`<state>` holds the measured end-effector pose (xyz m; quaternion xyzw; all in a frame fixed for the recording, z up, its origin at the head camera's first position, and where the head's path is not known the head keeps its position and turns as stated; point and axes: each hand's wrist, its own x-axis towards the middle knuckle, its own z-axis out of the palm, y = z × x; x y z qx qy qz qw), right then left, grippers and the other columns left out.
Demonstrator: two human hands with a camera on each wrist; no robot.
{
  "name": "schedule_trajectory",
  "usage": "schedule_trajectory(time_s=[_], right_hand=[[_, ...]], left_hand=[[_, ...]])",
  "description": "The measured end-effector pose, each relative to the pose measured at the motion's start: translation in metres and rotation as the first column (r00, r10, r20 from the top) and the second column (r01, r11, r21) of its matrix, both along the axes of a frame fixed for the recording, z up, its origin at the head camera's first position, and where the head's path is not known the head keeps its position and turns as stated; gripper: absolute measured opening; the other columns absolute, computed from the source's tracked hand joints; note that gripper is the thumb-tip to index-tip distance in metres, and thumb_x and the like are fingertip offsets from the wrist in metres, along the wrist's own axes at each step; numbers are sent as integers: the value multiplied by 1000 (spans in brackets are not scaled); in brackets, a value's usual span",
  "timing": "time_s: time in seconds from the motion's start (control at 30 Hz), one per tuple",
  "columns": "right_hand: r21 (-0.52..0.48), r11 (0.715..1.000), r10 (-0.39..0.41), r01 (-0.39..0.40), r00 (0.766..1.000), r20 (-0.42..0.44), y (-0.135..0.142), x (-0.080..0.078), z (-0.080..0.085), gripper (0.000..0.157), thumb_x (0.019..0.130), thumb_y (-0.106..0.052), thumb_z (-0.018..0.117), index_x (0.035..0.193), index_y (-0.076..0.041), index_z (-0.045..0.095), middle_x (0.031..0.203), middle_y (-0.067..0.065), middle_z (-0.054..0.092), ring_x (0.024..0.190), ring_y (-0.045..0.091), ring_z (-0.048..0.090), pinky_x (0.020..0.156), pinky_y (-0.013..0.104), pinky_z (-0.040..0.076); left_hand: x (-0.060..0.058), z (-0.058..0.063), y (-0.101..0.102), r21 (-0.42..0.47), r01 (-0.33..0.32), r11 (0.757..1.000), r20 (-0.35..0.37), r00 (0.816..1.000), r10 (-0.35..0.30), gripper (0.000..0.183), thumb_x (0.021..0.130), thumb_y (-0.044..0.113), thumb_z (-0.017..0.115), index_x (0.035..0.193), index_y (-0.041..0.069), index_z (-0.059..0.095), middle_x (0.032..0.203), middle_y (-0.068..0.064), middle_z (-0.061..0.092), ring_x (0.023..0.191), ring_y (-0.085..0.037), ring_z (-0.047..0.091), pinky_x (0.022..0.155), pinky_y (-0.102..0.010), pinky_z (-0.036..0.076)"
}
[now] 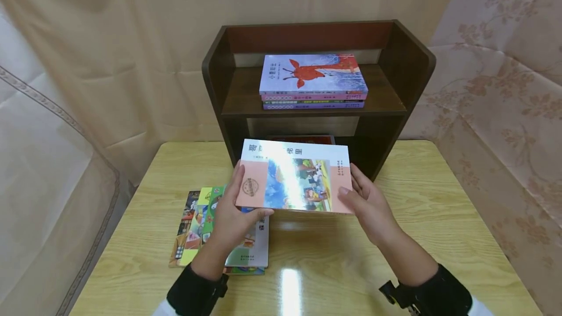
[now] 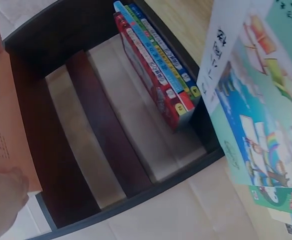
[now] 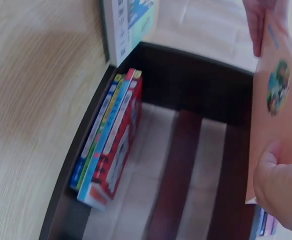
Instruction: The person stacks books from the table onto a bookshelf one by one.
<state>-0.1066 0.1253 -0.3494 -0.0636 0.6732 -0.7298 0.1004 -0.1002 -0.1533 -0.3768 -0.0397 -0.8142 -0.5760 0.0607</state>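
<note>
Both hands hold a picture book (image 1: pixel 254 172) with a white and pink cover in front of the shelf. My left hand (image 1: pixel 228 218) grips its left end, thumb along the near edge. At the right end my right hand (image 1: pixel 371 206) pinches it, thumb on the cover. Glare hides part of the title. In the wrist views the book's plain orange underside (image 3: pixel 266 130) shows. Below my left hand, several books (image 1: pixel 259 243) lie overlapped on the table, partly covered by that hand and wrist.
A dark brown two-tier bookshelf (image 1: pixel 412 69) stands at the table's (image 1: pixel 439 218) back. Its upper tier bears a stack topped by a giraffe-cover book (image 1: pixel 313 74). Several books, one with a red cover (image 2: pixel 140 72), lie stacked on the lower tier. Curtains (image 1: pixel 131 52) hang behind.
</note>
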Motion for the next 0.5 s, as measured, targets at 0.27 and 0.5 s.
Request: schedule_trajectory(time_s=[0.27,0.5], right_hand=[[174,985,37,-7,985,-166,-8,14,8,93,90,-6,66,155,-7,-1,162,7,0,147,29,3,112,29,28],[302,949,18,91,940,-340,-8,6,21,86,94,-8,62,155,-9,2,162,3,5,147,22,3,116,50,15]], left_hand=[[0,13,2,96,-40,995,-32,999,43,109,72,16,86,155,25,17,160,11,8,147,-18,15,111,-35,31],[-5,40,4,107,-25,994,-85,996,35,110,71,12,87,155,19,17,161,9,9,146,-14,16,110,-28,33]])
